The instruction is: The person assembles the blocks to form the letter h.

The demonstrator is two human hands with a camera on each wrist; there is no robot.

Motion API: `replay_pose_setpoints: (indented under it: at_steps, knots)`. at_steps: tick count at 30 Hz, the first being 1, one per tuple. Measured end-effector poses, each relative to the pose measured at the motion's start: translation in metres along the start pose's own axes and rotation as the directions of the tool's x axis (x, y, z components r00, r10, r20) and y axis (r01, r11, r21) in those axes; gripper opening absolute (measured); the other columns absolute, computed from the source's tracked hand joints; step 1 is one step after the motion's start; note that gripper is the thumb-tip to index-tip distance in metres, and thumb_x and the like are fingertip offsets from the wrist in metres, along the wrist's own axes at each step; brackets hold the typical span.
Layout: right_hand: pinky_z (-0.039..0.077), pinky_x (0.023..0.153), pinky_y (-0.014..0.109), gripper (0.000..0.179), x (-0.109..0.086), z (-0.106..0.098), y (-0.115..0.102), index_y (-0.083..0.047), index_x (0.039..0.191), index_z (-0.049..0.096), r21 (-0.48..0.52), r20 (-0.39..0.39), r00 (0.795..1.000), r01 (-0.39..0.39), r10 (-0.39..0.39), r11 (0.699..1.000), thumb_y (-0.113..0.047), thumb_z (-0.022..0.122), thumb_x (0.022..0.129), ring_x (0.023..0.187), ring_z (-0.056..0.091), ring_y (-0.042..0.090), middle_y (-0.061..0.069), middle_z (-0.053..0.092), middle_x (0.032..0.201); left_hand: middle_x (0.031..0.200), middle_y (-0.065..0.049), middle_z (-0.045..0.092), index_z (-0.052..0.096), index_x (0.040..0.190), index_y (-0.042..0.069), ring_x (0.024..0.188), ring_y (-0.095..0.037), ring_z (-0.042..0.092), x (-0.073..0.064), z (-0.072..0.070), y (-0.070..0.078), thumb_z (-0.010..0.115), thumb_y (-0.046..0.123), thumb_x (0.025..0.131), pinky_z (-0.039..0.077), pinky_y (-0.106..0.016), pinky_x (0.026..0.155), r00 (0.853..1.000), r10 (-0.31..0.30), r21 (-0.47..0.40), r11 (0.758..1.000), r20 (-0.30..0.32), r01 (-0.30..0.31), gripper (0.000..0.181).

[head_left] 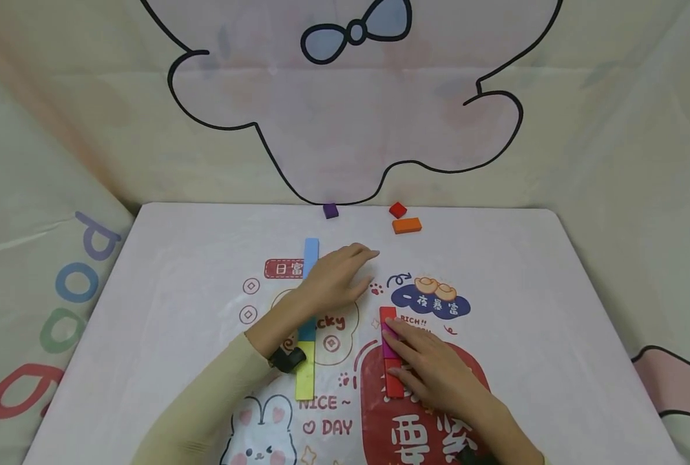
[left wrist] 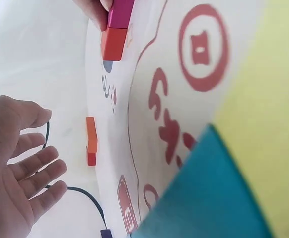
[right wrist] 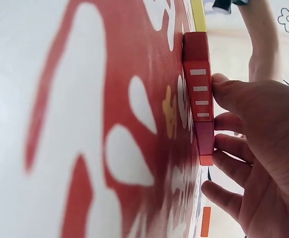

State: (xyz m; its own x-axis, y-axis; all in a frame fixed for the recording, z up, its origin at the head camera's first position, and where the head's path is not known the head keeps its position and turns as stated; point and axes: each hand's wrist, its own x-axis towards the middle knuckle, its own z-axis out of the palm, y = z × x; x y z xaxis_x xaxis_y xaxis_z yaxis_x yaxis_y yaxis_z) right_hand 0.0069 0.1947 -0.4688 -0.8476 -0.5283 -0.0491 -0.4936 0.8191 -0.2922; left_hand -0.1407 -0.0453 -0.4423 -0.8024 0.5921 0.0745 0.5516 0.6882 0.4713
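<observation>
A straight row of blocks lies on the table: a red block [head_left: 394, 381] nearest me, a magenta block [head_left: 387, 350] in the middle, a red-orange block [head_left: 387, 312] at the far end. My right hand [head_left: 438, 371] rests along the row's right side, fingers extended, fingertips touching it. Pale rectangles show on the near red block's side [right wrist: 199, 94]. To the left runs a second row of yellow [head_left: 305, 384], teal [head_left: 307, 331] and light blue [head_left: 311, 255] blocks. Over it hovers my left hand [head_left: 334, 276], holding nothing, its fingers loosely bent; it hides the row's middle.
At the table's far edge sit a purple block [head_left: 330, 211], a small red block [head_left: 398, 210] and an orange block [head_left: 406, 225]. Printed drawings and lettering cover the white tabletop [head_left: 554, 323]. A patterned cloth [head_left: 345, 116] rises behind the table.
</observation>
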Motion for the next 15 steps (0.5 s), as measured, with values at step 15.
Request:
replay_pose_setpoints:
  at_steps: [15]
  knots:
    - [0.056,0.114,0.051,0.077,0.000,0.000,0.001,-0.021,0.156,0.054,-0.028,-0.029,0.999,0.019,-0.020,0.999,-0.041,0.084,0.088,0.149,0.053,0.028,0.004,0.050,0.164,0.149,-0.006,0.062,0.056,0.154,0.015,0.137,-0.022,0.062,0.054,0.007,0.009,0.067,0.032,0.104,0.055,-0.039,0.116,0.999,-0.037,-0.013,0.999,0.014,0.037,0.054]
